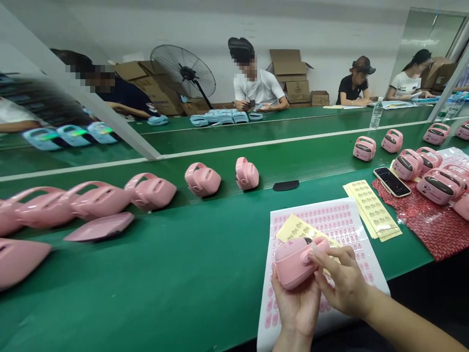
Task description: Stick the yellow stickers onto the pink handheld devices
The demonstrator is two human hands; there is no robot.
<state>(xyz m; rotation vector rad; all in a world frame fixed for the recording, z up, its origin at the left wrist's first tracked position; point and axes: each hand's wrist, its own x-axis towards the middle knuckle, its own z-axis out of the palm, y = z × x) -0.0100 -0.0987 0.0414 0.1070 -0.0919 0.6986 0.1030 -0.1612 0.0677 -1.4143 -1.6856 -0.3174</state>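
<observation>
A glossy pink plastic housing with a carry handle (293,261) is held tilted above the sticker sheets. My left hand (298,303) cups it from below, fingers wrapped round its underside. On its right side, the fingertips of my right hand (342,281) press at the round joint where the handle meets the body; whether a small sticker is under them cannot be made out. Beneath both hands lies a white sheet of pink oval stickers (315,211), with a yellow label sheet (293,227) on top, partly hidden by the housing.
Pink housings (150,190) line the green bench (164,274) at left; more stand at right on red bubble wrap (425,230). A phone (392,182), yellow label sheets (375,208), a black strip (286,186) and a bottle (376,115) lie about. Several people work across the bench.
</observation>
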